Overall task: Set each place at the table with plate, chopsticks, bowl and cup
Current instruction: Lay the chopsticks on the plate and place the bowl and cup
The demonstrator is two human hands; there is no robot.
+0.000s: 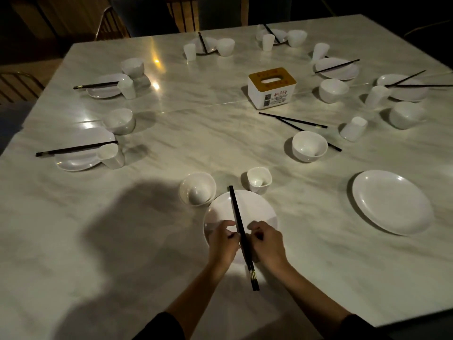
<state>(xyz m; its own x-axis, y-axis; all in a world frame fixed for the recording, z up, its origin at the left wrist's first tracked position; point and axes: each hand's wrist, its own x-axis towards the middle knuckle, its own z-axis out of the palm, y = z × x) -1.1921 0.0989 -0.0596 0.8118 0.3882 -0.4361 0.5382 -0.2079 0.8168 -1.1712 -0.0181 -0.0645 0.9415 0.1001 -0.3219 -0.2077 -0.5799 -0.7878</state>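
Chopsticks [236, 212] front and centre in your head view. The black pair lies lengthwise across the white plate [259, 209] right in front of you. Its tips point away from you, and its gold-banded butt ends hang past the near rim over the marble surface [171, 133].

Your left grip [224, 241] comes in from the left, thumb and forefinger curled and pinching the pair near its middle. Your right grip [266, 244] sits on the other side with its fingers curled in close against the sticks. Whether it actually has hold of them, I cannot tell from this angle. Both grips are over the near half of the plate.

Just past the plate's far rim, a white bowl [197, 188] stands on the left and a small white cup [259, 180] on the right, both upright.

Off to your right, a bare plate [392, 202] lies near the edge. Beyond it stands a second bowl [309, 146] among loose chopsticks [291, 120] that are splayed apart, one stick passing behind the bowl. A second cup [354, 128] is close by. A white tissue box [271, 87] with a tan lid stands mid-surface. Round the left, far and right sides, set places [103, 87] each show plate, bowl, cup and sticks laid across.
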